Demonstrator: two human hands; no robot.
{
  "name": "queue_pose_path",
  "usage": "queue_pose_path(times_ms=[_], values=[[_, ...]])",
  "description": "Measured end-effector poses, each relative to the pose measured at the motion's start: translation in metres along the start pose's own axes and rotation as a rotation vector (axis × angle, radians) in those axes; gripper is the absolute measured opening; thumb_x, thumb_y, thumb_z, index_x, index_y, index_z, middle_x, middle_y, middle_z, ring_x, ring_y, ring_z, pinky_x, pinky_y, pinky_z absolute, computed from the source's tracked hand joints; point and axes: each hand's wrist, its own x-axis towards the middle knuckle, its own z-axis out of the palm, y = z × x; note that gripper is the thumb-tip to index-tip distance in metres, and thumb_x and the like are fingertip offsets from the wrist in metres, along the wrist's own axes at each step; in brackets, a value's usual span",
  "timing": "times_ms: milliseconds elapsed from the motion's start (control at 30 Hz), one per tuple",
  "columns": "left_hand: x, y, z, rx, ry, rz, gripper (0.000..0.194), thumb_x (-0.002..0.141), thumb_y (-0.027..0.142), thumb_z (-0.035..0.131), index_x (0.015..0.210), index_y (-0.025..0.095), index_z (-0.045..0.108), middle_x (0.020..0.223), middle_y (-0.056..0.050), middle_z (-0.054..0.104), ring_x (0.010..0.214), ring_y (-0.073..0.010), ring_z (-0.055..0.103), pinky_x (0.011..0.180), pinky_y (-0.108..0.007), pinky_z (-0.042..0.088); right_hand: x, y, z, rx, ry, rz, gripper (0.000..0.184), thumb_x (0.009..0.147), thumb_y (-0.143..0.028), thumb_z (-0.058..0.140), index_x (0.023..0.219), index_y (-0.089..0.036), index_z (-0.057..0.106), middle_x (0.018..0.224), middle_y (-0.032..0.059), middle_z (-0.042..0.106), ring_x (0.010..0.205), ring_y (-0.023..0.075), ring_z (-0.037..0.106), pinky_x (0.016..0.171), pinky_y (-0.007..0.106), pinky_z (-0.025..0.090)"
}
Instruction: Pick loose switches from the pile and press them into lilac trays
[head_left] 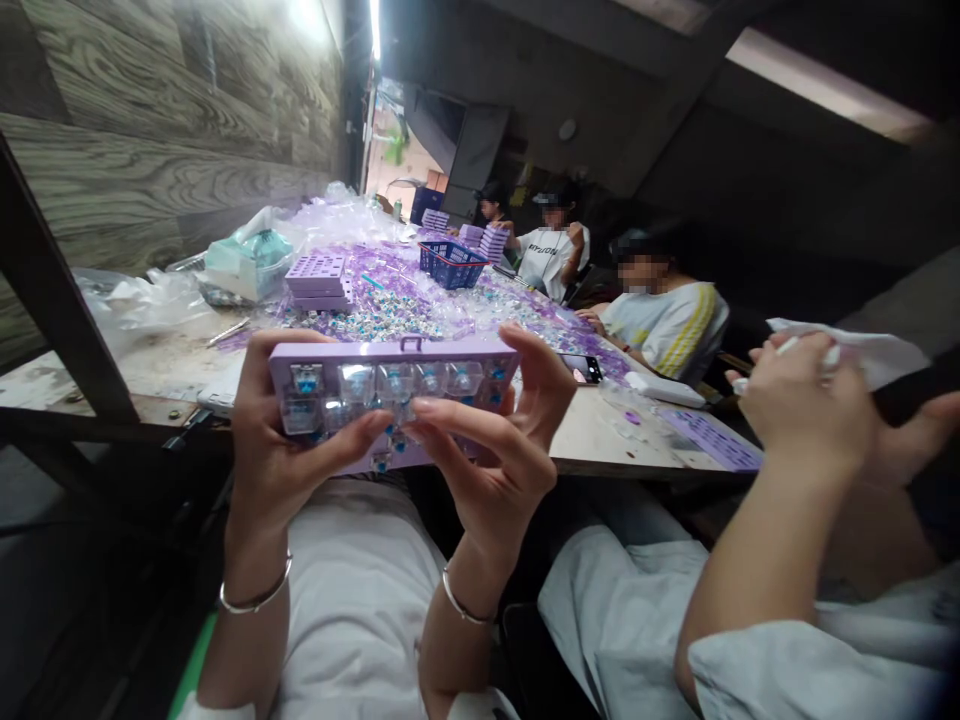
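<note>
I hold a light purple switch plate up in front of me, tilted so its face with the parts shows. Rows of clear plastic caps and blue keyboard switches sit in it. A small loop stands on its top edge. My left hand is closed around the left end, its thumb on the lower front. My right hand grips the right end, while its bent finger and thumb press close together by a blue switch near the middle. Whether they pinch that switch is hidden.
Loose switches cover the table behind the plate, near stacked purple plates and a blue basket. A phone and another purple plate lie to the right. A co-worker's hands hold white material close on my right.
</note>
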Motion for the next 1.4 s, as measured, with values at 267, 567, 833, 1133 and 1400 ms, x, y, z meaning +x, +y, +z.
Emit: queue_pose_path(times_ms=[267,567,833,1133,1400], values=[[0.001,0.000,0.002,0.073,0.010,0.011,0.046,0.063,0.028,0.087,0.101,0.026,0.062,0.093,0.002,0.058,0.067,-0.0108,0.054,0.052,-0.020,0.045,-0.002,0.002,-0.001,0.051,-0.020,0.034,0.018,0.079,-0.013,0.074,0.088,-0.028,0.071,0.132,0.0004,0.047,0.133,0.0241,0.043,0.112,0.051,0.038],[0.006,-0.003,-0.010,0.091,-0.064,0.138,0.070,0.047,0.024,0.094,0.107,0.023,0.057,0.100,0.001,0.058,0.088,-0.0127,0.059,0.075,-0.021,0.049,0.000,-0.002,0.009,0.000,0.093,0.064,0.044,0.085,-0.037,0.068,0.124,-0.034,0.049,0.127,0.0067,0.042,0.130,0.0253,0.044,0.107,0.049,0.045],[0.008,0.002,-0.014,0.072,0.006,0.225,0.060,0.050,0.029,0.093,0.098,0.021,0.057,0.093,0.000,0.061,0.089,-0.0166,0.061,0.080,-0.029,0.051,-0.008,-0.007,0.014,0.088,-0.014,0.239,0.075,0.083,-0.045,0.068,0.142,-0.029,0.024,0.130,0.0137,0.041,0.118,0.0246,0.054,0.086,0.036,0.057],[0.005,0.004,-0.009,0.199,0.073,0.243,0.061,0.051,0.037,0.092,0.099,0.020,0.057,0.091,0.003,0.054,0.076,-0.0085,0.056,0.064,-0.017,0.046,-0.011,-0.004,0.017,0.235,-0.010,0.438,0.071,0.076,-0.049,0.073,0.136,-0.022,0.044,0.129,0.0123,0.054,0.116,0.0224,0.057,0.094,0.032,0.052],[0.001,-0.002,-0.008,0.262,0.044,0.202,0.064,0.052,0.030,0.091,0.104,0.022,0.055,0.095,0.002,0.053,0.080,-0.0103,0.055,0.069,-0.019,0.046,-0.008,-0.005,0.019,0.336,-0.011,0.575,0.055,0.074,-0.045,0.076,0.116,-0.021,0.049,0.102,0.0049,0.061,0.090,0.0159,0.062,0.079,0.025,0.054]])
